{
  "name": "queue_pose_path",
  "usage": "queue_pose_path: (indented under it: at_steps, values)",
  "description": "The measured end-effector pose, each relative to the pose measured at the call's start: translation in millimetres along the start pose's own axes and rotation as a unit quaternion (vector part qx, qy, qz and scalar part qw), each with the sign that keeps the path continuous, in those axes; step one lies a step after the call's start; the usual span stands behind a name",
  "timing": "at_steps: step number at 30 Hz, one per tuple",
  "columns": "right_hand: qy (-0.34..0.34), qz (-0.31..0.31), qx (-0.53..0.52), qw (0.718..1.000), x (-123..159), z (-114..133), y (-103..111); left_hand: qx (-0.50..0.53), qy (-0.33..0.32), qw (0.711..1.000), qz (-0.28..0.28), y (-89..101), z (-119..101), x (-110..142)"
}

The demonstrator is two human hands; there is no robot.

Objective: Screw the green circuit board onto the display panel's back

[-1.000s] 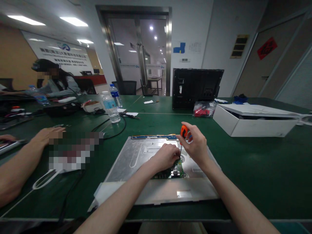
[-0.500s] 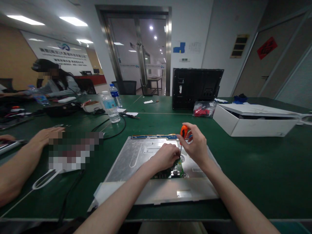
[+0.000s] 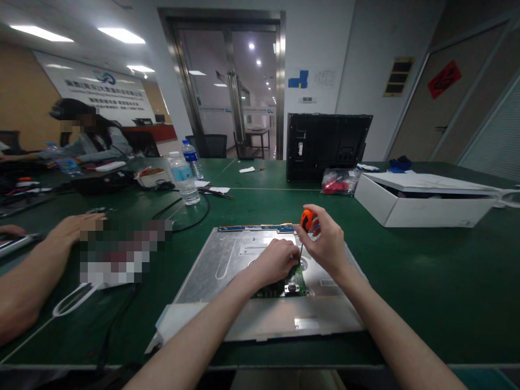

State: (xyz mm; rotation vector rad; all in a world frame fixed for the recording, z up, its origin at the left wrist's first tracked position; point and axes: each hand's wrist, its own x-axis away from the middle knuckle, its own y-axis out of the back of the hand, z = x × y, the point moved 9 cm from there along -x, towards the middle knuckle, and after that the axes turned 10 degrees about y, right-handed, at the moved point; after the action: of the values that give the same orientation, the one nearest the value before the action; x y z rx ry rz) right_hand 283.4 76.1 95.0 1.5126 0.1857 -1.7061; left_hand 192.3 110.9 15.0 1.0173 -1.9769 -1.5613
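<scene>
My right hand (image 3: 326, 238) grips the orange-and-black handle of a screwdriver (image 3: 307, 219), its fingers and thumb closed round it. The thin shaft points almost straight down to the edge of a green circuit board (image 3: 300, 281). Beside the tip, my left hand (image 3: 280, 259) is closed, fingertips together at the lower shaft; what they pinch is hidden. Under both hands lies a flat silver metal panel (image 3: 211, 260), with a blue circuit strip (image 3: 255, 229) along its far edge. My left hand and forearm cover part of the green board.
Water bottles (image 3: 184, 181) stand behind the panel on the left. A black monitor (image 3: 329, 146), a plastic bag with red contents (image 3: 339, 182) and a white box (image 3: 422, 203) are at the back right. At left, another person's arm (image 3: 44, 271) rests near cables; someone else sits farther back.
Both my hands stay in place. The screwdriver's handle turns slightly in my right fingers; the panel and board have not moved.
</scene>
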Motion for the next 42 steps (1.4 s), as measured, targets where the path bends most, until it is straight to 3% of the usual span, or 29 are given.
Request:
queue_pose_path:
  at_steps: [4, 11, 20, 28, 42]
  values:
    - [0.012, 0.017, 0.003, 1.000, -1.2, 1.3, -2.4, -0.001, 0.004, 1.000, 0.000, 0.6, -0.5, -0.2]
    - [-0.024, 0.010, -0.006, 1.000, 4.4, -3.0, -3.2, 0.006, -0.010, 1.000, -0.001, -0.4, -0.6, -0.5]
    - [0.020, 0.022, 0.000, 1.000, -0.7, 3.4, -2.9, -0.015, -0.019, 1.000, -0.005, -1.9, -1.4, -0.6]
    - [-0.016, 0.023, -0.010, 1.000, 2.3, -0.4, -5.1, 0.017, -0.035, 0.999, -0.011, -4.0, 0.1, -0.6]
    - [0.015, 0.023, -0.029, 0.999, 0.6, 5.5, -4.4, 0.016, -0.019, 1.000, -0.006, -8.3, 1.9, -3.9]
